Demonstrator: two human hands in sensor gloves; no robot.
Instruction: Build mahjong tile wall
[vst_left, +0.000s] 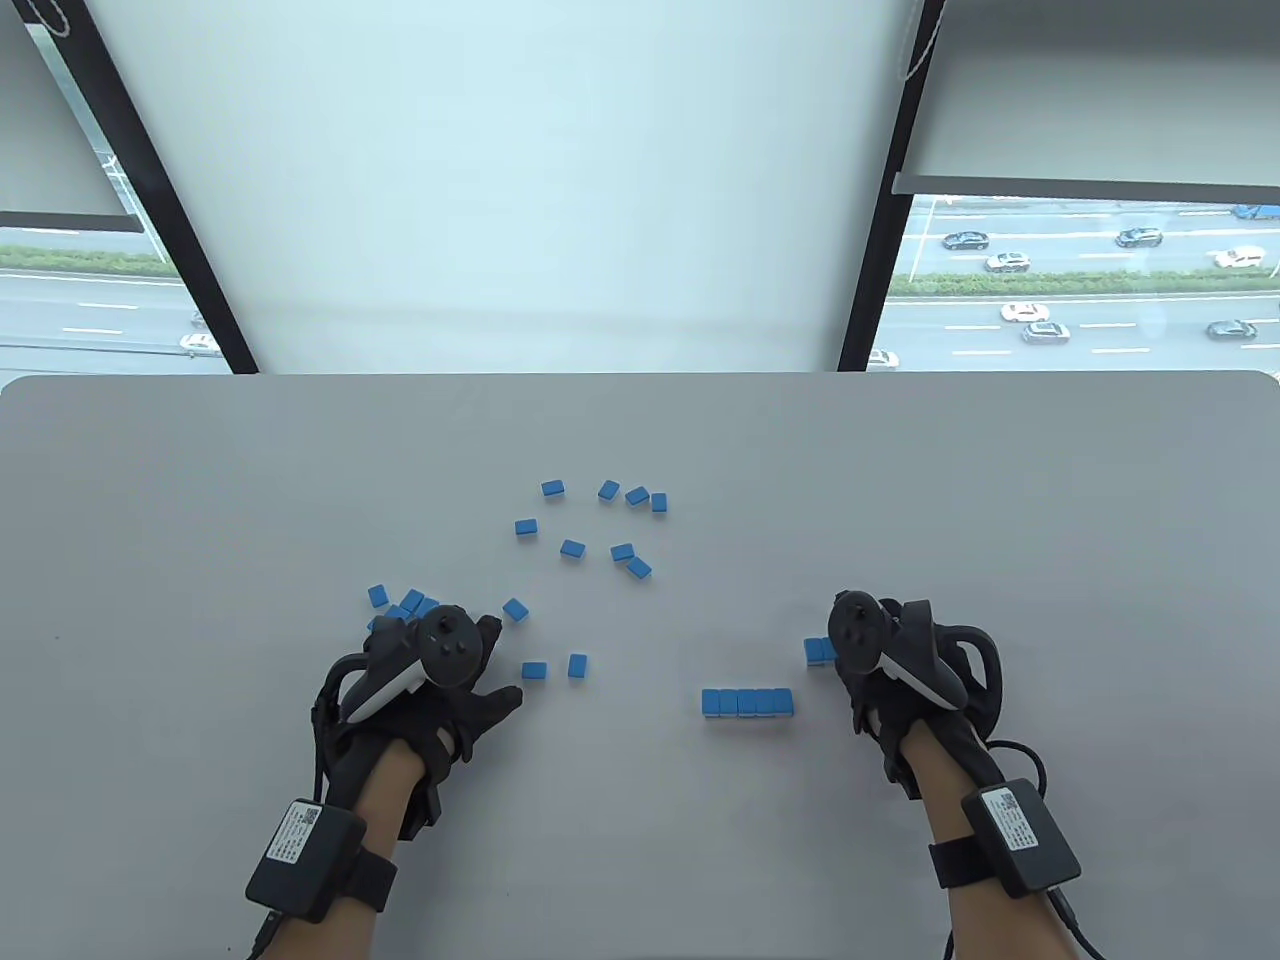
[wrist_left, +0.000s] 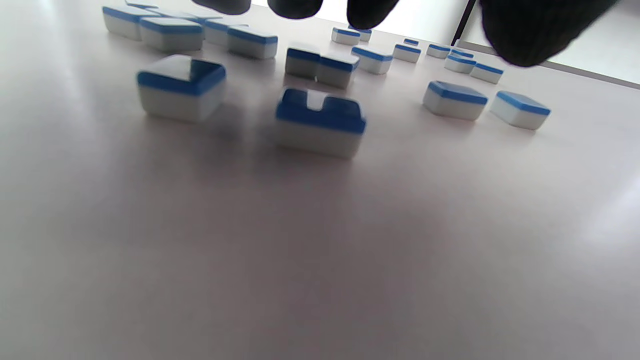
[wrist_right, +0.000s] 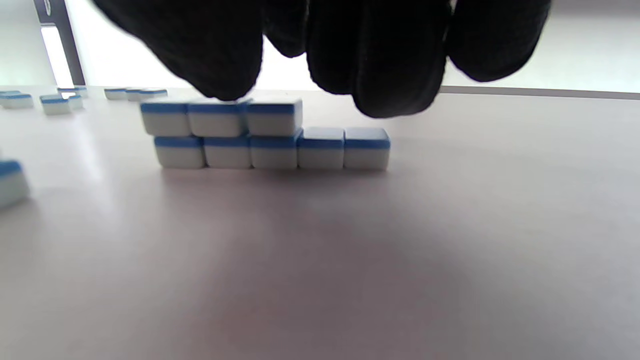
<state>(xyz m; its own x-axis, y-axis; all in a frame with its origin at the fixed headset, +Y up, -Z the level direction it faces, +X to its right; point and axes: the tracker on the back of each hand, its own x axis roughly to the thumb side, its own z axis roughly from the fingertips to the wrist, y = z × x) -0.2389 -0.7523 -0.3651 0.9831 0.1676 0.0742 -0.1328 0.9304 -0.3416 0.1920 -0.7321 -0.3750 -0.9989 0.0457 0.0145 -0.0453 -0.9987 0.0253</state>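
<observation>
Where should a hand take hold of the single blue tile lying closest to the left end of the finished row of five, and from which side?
Grip that lone tile by its two long sides, coming straight down from above. It lies flat, blue back up, so only its low white edges offer hold. Its neighbour tile sits apart on the left, leaving room for fingers on both sides. The left hand is nearest.

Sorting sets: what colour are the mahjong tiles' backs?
Blue backs on white bodies; mahjong tiles show it best in the right wrist view.

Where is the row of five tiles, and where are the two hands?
row of five tiles (vst_left: 747, 702): table view, blue top of the middle tile.
left hand (vst_left: 440, 690): table view, back of the glove.
right hand (vst_left: 890, 690): table view, back of the glove.
</observation>
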